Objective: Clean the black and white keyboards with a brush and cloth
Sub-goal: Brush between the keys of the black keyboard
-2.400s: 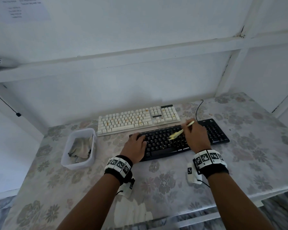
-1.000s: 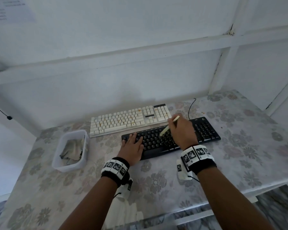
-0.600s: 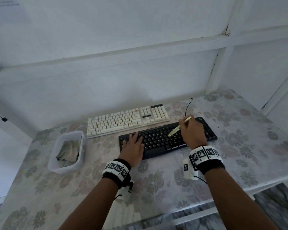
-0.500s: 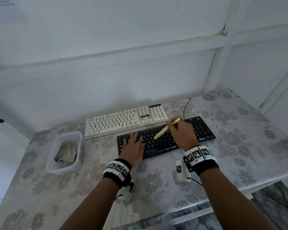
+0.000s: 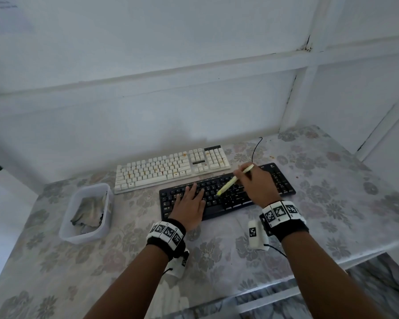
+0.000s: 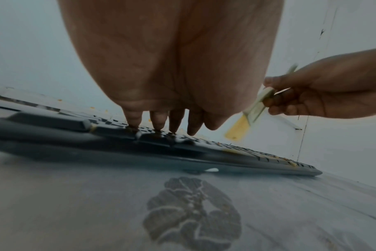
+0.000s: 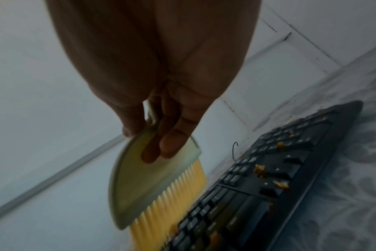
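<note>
**Brushing crumbs off the black keyboard**

A white-painted alcove with plain walls and raised battens encloses a worktop (image 5: 332, 203) covered in a smooth, pale floral sheet. It looks slick, so a light keyboard could slide on it under sideways strokes.

Nearest the wall lies the white keyboard (image 5: 171, 169), a long rigid slab with orange-brown stains on its caps. Just in front, shifted right, lies the black keyboard (image 5: 228, 196), low, flat and hard plastic; its thin cable loops toward the wall. Orange crumbs sit on its keys and in the gaps. I judge it light and stiff, best steadied by flat pressure from above.

The left hand (image 5: 190, 207) does this: fingers (image 6: 159, 122) straight and spread, tips pressing the left-side keys.

At the worktop's left stands a translucent plastic tub (image 5: 106, 229) holding a crumpled cloth (image 5: 88, 212), soft and limp.

The right hand (image 5: 257, 187) grips the brush (image 7: 150, 178) over the black keyboard's middle, thumb and fingers pinching its thin handle and flat, pale green fan-shaped head. The yellow bristles look fine and springy; they meet the keys near the edge. It seems very light, so a light pinch close to the head should give control.
</note>
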